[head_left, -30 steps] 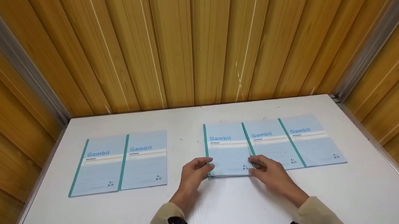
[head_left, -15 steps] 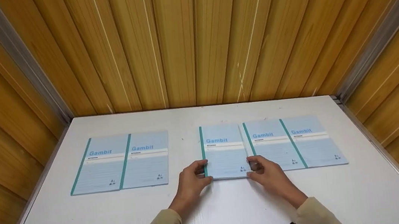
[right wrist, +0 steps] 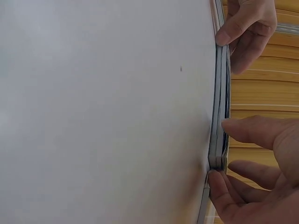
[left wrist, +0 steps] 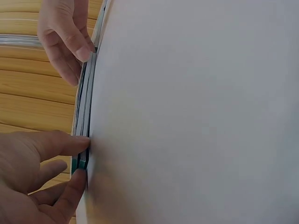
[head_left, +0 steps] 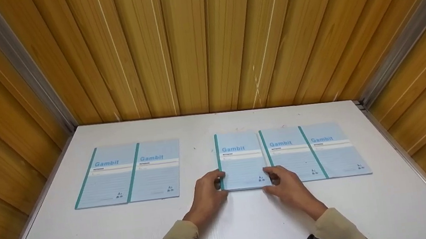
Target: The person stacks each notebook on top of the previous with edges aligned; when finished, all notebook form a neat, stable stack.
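Observation:
A short stack of light-blue Gambit notebooks (head_left: 241,168), green spine to the left, lies flat in the middle of the white table. My left hand (head_left: 206,194) grips its near left corner, thumb at the front edge and fingers at the spine. At the near right corner, my right hand (head_left: 289,187) grips it the same way. Both wrist views show the layered page edges of the stack (left wrist: 85,100) from the front, with the green spine ends beside my left fingertips. A narrow gap separates the stack from the notebook (head_left: 292,162) on its right.
Another matching notebook (head_left: 340,159) adjoins on the far right. Two more, a left one (head_left: 104,186) and its neighbour (head_left: 153,180), lie side by side on the left part of the table (head_left: 129,233). Yellow wood-patterned panels (head_left: 184,46) wall the back and sides.
The top notebook, earlier overlapping its right neighbour's spine, went left and then slightly back right, now squared over the stack. My left thumb moved from the cover to the front edge.

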Demonstrator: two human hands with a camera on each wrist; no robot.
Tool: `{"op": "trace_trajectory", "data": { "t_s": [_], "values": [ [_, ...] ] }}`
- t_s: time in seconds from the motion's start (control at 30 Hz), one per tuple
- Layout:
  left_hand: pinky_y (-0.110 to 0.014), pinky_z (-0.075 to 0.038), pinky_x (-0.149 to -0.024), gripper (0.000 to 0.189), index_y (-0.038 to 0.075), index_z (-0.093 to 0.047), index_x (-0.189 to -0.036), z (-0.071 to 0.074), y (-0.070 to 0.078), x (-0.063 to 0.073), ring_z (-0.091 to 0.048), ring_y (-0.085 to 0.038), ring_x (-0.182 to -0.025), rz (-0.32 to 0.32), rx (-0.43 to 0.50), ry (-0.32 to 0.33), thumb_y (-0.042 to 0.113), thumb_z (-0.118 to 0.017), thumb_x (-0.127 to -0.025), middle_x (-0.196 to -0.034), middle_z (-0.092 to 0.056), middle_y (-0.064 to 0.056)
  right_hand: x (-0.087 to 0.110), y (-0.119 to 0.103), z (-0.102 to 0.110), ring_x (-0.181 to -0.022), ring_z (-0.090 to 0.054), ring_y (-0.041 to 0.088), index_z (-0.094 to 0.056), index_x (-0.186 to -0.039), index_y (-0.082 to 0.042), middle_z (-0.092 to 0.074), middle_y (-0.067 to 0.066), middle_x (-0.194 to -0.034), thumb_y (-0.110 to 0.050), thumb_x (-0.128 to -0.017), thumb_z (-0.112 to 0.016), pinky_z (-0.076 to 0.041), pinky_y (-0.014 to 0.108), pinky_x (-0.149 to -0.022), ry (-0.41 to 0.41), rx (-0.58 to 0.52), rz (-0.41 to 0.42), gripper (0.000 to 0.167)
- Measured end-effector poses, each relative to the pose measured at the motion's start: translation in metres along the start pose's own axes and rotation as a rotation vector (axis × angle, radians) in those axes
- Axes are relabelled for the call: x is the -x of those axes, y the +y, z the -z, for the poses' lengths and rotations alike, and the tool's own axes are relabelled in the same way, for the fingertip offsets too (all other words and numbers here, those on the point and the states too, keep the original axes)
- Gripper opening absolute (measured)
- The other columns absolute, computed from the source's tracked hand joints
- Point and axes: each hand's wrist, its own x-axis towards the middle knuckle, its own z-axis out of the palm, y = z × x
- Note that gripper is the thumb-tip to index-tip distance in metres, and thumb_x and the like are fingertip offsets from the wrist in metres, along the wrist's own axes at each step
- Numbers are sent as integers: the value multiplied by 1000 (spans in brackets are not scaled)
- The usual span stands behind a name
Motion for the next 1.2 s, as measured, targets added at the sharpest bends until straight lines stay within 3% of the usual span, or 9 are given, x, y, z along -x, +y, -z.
{"op": "trace_trajectory", "data": {
  "t_s": [0.27,0.43,0.67,0.9,1.1,1.2],
  "values": [
    [-40,-61,-93,44,-8,-72,-122,0,2,-2,-73,-27,-108,24,-41,23,-16,-80,-80,-124,-72,-22,-3,-2,-4,-121,-64,28,-62,-142,5,-66,14,-132,2,-88,-84,-53,46,-107,23,58,27,58],
    [-39,-61,-92,40,-8,-74,-118,-1,2,0,-74,-28,-107,2,-99,45,-15,-82,-79,-119,-75,-22,-3,-3,-5,-124,-64,30,-61,-142,6,-65,16,-134,4,-87,-83,-53,46,-107,21,72,39,60],
    [-36,-62,-90,41,-7,-74,-118,0,-3,3,-73,-26,-105,-21,-103,48,-16,-80,-80,-119,-74,-20,-4,0,-7,-121,-64,29,-61,-143,8,-64,15,-132,6,-86,-84,-55,44,-104,23,68,50,62],
    [-39,-61,-93,39,-8,-74,-118,8,-9,5,-72,-29,-110,-48,-85,47,-18,-77,-80,-121,-73,-21,-7,-2,-13,-122,-63,26,-61,-145,4,-64,11,-134,3,-87,-83,-53,46,-107,11,65,51,62],
    [-41,-60,-96,39,-8,-73,-123,19,-15,10,-71,-31,-117,-38,-72,49,-15,-77,-84,-126,-72,-22,-11,-7,-19,-124,-65,32,-63,-138,9,-65,15,-131,8,-85,-83,-55,44,-104,10,34,155,56],
    [-43,-59,-97,41,-9,-72,-125,25,-17,12,-70,-32,-118,-33,-56,50,-15,-77,-85,-128,-71,-23,-13,-10,-22,-128,-63,32,-63,-139,8,-65,14,-133,7,-86,-82,-53,43,-107,-6,24,153,57]
  ]
}}
